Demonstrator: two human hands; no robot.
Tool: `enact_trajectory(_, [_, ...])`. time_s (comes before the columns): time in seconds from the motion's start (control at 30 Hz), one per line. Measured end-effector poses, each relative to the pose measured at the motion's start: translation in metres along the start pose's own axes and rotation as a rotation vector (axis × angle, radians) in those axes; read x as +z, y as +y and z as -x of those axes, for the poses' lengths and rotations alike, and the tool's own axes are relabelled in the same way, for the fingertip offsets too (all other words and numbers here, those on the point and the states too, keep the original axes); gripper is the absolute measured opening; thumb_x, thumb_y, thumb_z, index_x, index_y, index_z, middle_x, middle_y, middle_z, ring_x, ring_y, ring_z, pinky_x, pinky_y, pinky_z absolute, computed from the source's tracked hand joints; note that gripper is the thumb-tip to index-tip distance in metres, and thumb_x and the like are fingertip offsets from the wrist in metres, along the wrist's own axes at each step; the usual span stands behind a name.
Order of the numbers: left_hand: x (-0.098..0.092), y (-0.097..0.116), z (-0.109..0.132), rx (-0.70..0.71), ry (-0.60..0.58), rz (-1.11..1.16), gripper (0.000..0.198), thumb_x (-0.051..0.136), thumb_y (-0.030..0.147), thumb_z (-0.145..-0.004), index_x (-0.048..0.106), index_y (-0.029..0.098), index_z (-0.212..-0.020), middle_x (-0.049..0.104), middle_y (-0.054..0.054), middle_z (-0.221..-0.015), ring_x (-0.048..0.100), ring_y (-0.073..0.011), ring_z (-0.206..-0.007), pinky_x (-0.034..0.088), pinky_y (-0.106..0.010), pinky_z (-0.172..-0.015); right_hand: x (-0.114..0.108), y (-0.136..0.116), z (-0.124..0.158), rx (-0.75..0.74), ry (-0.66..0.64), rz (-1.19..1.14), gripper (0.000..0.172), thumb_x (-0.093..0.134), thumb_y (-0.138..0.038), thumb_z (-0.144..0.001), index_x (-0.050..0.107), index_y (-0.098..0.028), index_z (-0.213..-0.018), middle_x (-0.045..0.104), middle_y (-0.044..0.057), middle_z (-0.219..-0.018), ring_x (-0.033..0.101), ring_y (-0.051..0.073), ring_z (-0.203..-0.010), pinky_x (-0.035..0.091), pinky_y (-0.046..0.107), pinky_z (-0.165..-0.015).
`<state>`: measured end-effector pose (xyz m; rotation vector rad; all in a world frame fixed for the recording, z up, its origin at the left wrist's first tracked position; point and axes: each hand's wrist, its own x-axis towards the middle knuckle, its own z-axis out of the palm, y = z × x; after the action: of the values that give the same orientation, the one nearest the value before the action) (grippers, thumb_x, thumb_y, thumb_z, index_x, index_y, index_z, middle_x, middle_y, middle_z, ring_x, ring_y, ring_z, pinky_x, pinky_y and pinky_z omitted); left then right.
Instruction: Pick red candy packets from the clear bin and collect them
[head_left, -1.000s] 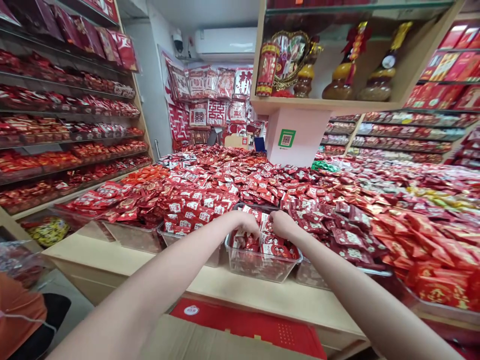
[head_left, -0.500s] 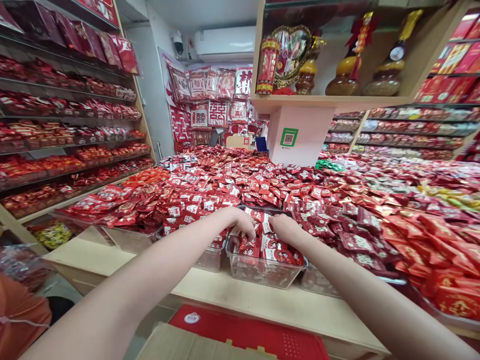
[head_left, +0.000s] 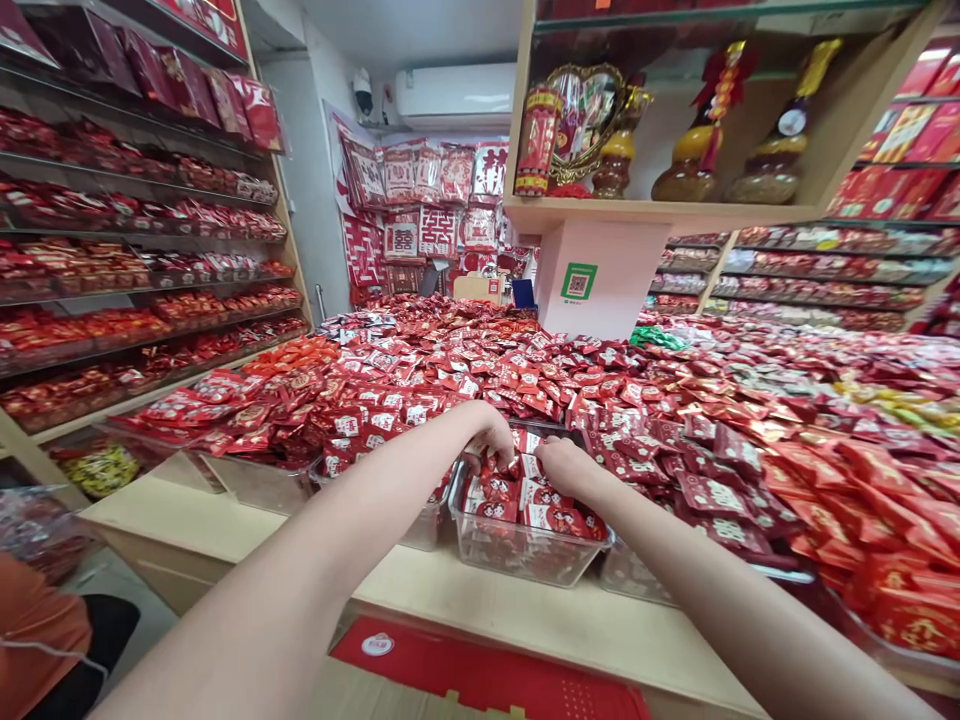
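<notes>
A clear plastic bin at the counter's front edge holds small red-and-white wrapped packets in rows. My left hand reaches into its left side, fingers curled down among the packets; whatever they hold is hidden. On the right side of the same bin, my right hand is closed with its fingertips on a packet near the back. Dark red packets are heaped to the right of that hand.
More bins and heaps of bright red packets cover the counter. A wooden ledge runs along the front, with a red box below. Overhead hangs a display cabinet. Shelves of packets stand left; a person's orange clothing shows lower left.
Both hands stay in the same bin, with small finger shifts among the packets. The view has tilted slightly, and more of the cabinet shows.
</notes>
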<state>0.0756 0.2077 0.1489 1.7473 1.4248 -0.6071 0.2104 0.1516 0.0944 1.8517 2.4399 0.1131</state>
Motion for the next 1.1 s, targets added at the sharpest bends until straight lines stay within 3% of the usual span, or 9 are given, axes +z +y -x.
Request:
enact_trajectory(0.2, [0.001,-0.008,0.002,0.055,-0.002,0.103,0.017,0.069,0.016,-0.047,0.055,0.013,-0.056,0.053,-0.001,-0.046,0.053,-0.0158,-0.043,0.04,-0.023,-0.037,0.001,0.002,0.0,-0.028,-0.002,0.015,0.03,0.038,-0.005,-0.072,0.059,-0.01,-0.092,0.057,0.017,-0.093,0.054,0.023,-0.087,0.039,0.031,-0.073])
enact_trajectory(0.4, [-0.001,-0.014,0.019,0.179,0.078,0.235,0.029,0.067,0.017,-0.052,0.058,0.015,-0.079,0.056,0.0,-0.052,0.055,-0.0148,-0.048,0.044,-0.024,-0.044,-0.015,-0.003,0.007,-0.029,0.041,-0.027,0.024,0.042,-0.006,-0.071,0.061,-0.007,-0.086,0.06,0.018,-0.09,0.054,0.024,-0.089,0.039,0.031,-0.076])
enact_trajectory(0.5, [0.001,-0.016,0.035,0.317,0.154,0.313,0.045,0.066,0.015,-0.055,0.052,0.016,-0.098,0.057,0.002,-0.057,0.056,-0.0129,-0.052,0.045,-0.023,-0.05,-0.024,-0.005,0.019,-0.041,0.198,-0.367,0.026,0.046,-0.013,-0.073,0.058,-0.011,-0.096,0.06,0.014,-0.097,0.053,0.021,-0.092,0.039,0.03,-0.08])
enact_trajectory(0.6, [0.013,-0.016,0.049,0.618,0.361,0.472,0.054,0.061,0.019,-0.062,0.041,0.019,-0.113,0.058,0.002,-0.066,0.056,-0.0109,-0.056,0.046,-0.024,-0.055,-0.033,-0.01,0.032,-0.113,0.252,-1.001,0.036,0.052,-0.026,-0.074,0.048,-0.017,-0.108,0.058,0.009,-0.105,0.056,0.017,-0.088,0.044,0.03,-0.074])
enact_trajectory(0.67, [0.025,-0.014,0.054,0.815,0.524,0.599,0.054,0.061,0.022,-0.064,0.04,0.018,-0.114,0.058,-0.001,-0.073,0.056,-0.0106,-0.058,0.047,-0.026,-0.057,-0.038,-0.014,0.039,-0.121,0.255,-1.37,0.039,0.057,-0.031,-0.07,0.047,-0.018,-0.106,0.059,0.007,-0.101,0.057,0.015,-0.083,0.047,0.028,-0.066])
enact_trajectory(0.73, [0.038,-0.011,0.057,0.895,0.637,0.711,0.053,0.063,0.026,-0.064,0.042,0.017,-0.111,0.058,-0.003,-0.081,0.055,-0.0101,-0.059,0.048,-0.026,-0.058,-0.04,-0.015,0.043,-0.074,0.273,-1.588,0.036,0.062,-0.032,-0.066,0.049,-0.018,-0.097,0.06,0.004,-0.09,0.058,0.013,-0.076,0.047,0.025,-0.06])
enact_trajectory(0.8, [0.047,-0.01,0.058,0.889,0.699,0.81,0.053,0.065,0.03,-0.062,0.044,0.016,-0.108,0.056,-0.005,-0.087,0.055,-0.009,-0.059,0.048,-0.026,-0.056,-0.041,-0.014,0.045,-0.017,0.287,-1.687,0.035,0.067,-0.032,-0.06,0.051,-0.018,-0.088,0.06,0.0,-0.077,0.057,0.01,-0.066,0.046,0.023,-0.056])
enact_trajectory(0.9, [0.055,-0.011,0.056,0.851,0.686,0.913,0.051,0.068,0.03,-0.059,0.047,0.016,-0.104,0.056,-0.005,-0.087,0.054,-0.0072,-0.056,0.047,-0.023,-0.053,-0.042,-0.01,0.049,0.039,0.291,-1.71,0.034,0.071,-0.032,-0.054,0.053,-0.016,-0.078,0.057,-0.003,-0.065,0.053,0.007,-0.054,0.044,0.021,-0.053])
enact_trajectory(1.1, [0.071,-0.016,0.049,0.829,0.638,1.165,0.041,0.061,0.025,-0.068,0.048,0.018,-0.106,0.057,0.0,-0.072,0.052,-0.0051,-0.05,0.042,-0.016,-0.046,-0.038,-0.012,0.062,0.054,0.355,-1.676,0.032,0.071,-0.034,-0.052,0.054,-0.015,-0.072,0.058,-0.002,-0.065,0.054,0.008,-0.057,0.046,0.023,-0.058])
